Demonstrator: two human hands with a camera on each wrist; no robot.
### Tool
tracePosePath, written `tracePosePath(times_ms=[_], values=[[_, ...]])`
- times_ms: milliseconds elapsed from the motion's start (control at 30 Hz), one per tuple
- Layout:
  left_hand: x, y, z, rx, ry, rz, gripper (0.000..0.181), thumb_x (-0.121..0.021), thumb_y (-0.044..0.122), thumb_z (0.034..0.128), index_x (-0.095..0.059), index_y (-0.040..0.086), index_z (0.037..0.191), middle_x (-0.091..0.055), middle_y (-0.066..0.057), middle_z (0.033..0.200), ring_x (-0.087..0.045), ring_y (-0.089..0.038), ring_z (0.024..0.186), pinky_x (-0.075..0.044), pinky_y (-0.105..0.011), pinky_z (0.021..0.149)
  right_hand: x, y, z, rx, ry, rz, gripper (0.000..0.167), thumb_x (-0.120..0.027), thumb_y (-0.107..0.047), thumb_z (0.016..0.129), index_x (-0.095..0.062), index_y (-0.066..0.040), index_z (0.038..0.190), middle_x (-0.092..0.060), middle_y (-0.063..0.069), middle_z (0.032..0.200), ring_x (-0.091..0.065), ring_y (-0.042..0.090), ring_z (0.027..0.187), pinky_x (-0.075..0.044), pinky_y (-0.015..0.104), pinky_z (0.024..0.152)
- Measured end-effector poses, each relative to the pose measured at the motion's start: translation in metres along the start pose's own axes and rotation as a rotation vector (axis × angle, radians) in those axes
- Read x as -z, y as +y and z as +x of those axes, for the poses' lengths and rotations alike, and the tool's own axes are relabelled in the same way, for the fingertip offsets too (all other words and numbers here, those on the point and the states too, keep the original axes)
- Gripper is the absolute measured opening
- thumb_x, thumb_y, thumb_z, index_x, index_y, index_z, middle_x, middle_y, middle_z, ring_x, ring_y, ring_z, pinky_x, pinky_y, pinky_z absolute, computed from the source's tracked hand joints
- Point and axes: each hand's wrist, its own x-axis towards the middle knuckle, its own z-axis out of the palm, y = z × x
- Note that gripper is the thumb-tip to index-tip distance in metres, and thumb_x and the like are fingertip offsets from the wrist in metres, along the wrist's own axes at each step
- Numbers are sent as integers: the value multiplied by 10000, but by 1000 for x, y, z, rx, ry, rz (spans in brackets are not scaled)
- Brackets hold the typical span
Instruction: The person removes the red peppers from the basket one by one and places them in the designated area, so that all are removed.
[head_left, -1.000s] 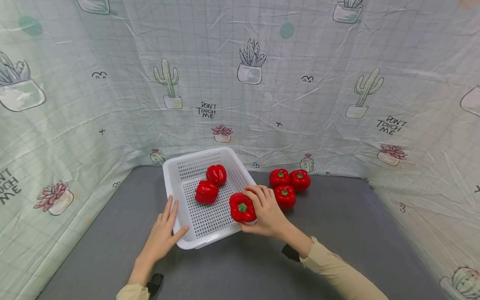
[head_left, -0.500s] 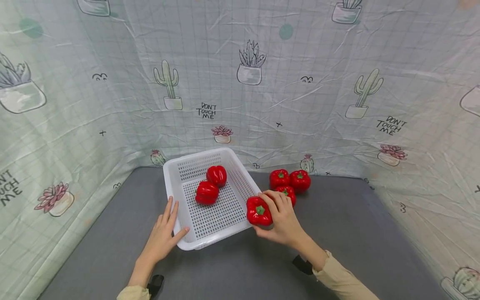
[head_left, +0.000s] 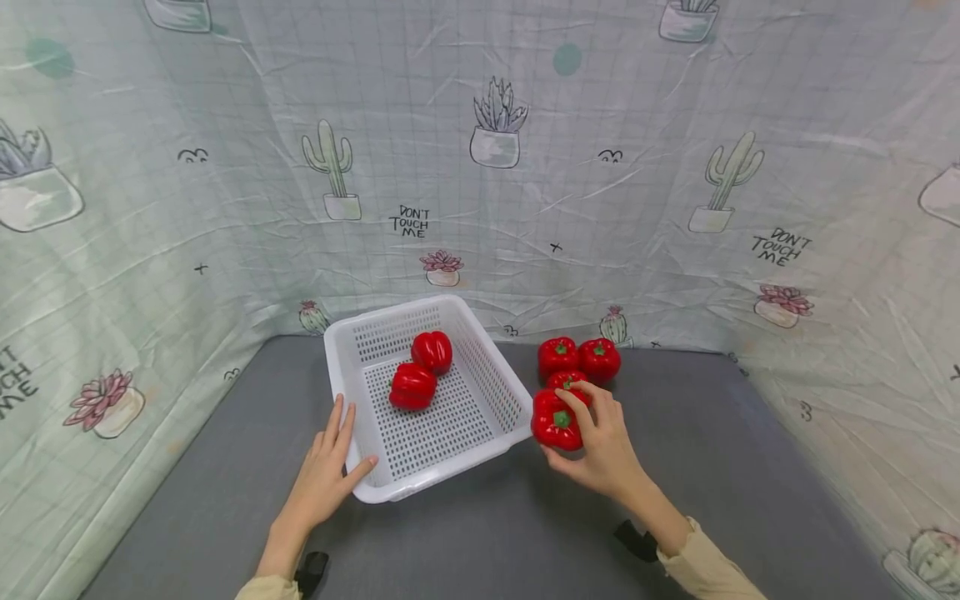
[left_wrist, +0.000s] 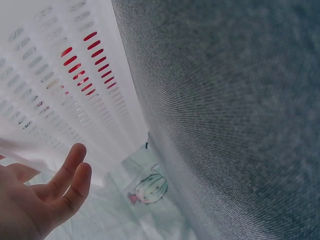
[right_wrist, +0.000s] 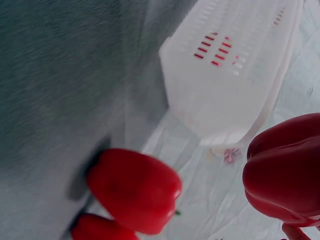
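My right hand [head_left: 607,446] grips a red bell pepper [head_left: 557,421] between thumb and fingers, just right of the white basket's near right corner. That held pepper [right_wrist: 287,170] appears raised beside the basket [right_wrist: 220,90] in the right wrist view. On the left rim of the basket [head_left: 427,479] rests my left hand [head_left: 318,479], its fingers fairly straight; two of its fingers show beside the perforated wall [left_wrist: 55,90] in the left wrist view. Inside the basket two red peppers [head_left: 412,387] [head_left: 432,352] lie touching on their sides.
Behind the held pepper, three more red peppers [head_left: 557,358] [head_left: 599,360] [head_left: 567,380] stand grouped on the grey table [head_left: 712,467], the nearest partly hidden. A patterned cloth [head_left: 555,192] hangs behind the table and along both sides.
My right hand has moved right with the pepper, from over the basket's right rim to beyond it. The left hand, the basket and the two peppers inside stay in place.
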Motion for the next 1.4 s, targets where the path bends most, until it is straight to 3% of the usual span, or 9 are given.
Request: tracePosePath(times_ms=[200,333,433,500,733,933,1200,1400], values=[[1,0,-1,-1,-1,-3,792,-597,333,810,-184,39,1419,-56,-126,1506,-410,-311,1033,-363,-521,810,8,14,-13,-54,-6,-23,739,-769,-288,525,-487,-30,1157,-448,196,1172,-402,288,1060,-387,465,780],[1,0,-1,-11,7,-2,791,-602,324,809,-187,32,1416,-64,-133,1504,-415,-317,1030,-362,-531,809,15,24,-21,-87,-13,-30,673,-595,-519,714,-483,-26,1159,-446,195,1161,-404,292,1051,-377,465,768],[1,0,-2,-19,10,-1,788,-600,323,811,-191,26,1414,-68,-138,1503,-421,-319,1028,-362,-533,807,20,33,-26,-99,6,-43,732,-399,-631,763,-490,-16,1150,-455,199,1141,-427,292,1003,-365,454,720],[1,0,-3,-20,11,-2,785,-600,323,811,-194,23,1413,-68,-141,1503,-423,-317,1025,-363,-535,807,24,39,-29,-102,19,-62,753,-382,-651,759,-494,-11,1140,-458,198,1128,-442,288,963,-361,442,687],[1,0,-3,-24,11,6,787,-585,361,818,-193,29,1414,-67,-137,1503,-419,-312,1030,-360,-535,812,34,61,-38,-136,29,-97,759,-414,-644,753,-484,11,1129,-438,229,1111,-482,310,861,-344,436,643],[0,0,-2,-4,-1,13,798,-592,355,813,-180,41,1420,-53,-133,1506,-407,-312,1059,-356,-540,836,37,78,-42,-152,-6,-116,667,-679,-405,657,-481,4,1145,-436,249,1096,-470,335,887,-328,416,642],[0,0,-1,3,2,16,801,-599,348,805,-188,33,1416,-59,-140,1503,-404,-317,1063,-358,-547,841,31,87,-41,-229,-61,-173,719,-764,-275,562,-469,5,1155,-453,230,1073,-438,349,932,-340,438,653],[-1,0,-2,9,-7,17,800,-591,361,807,-186,40,1418,-58,-140,1503,-403,-320,1068,-361,-548,849,20,95,-43,-287,-126,-215,734,-743,-277,601,-443,-9,1215,-451,214,1101,-410,363,953,-347,499,688]])
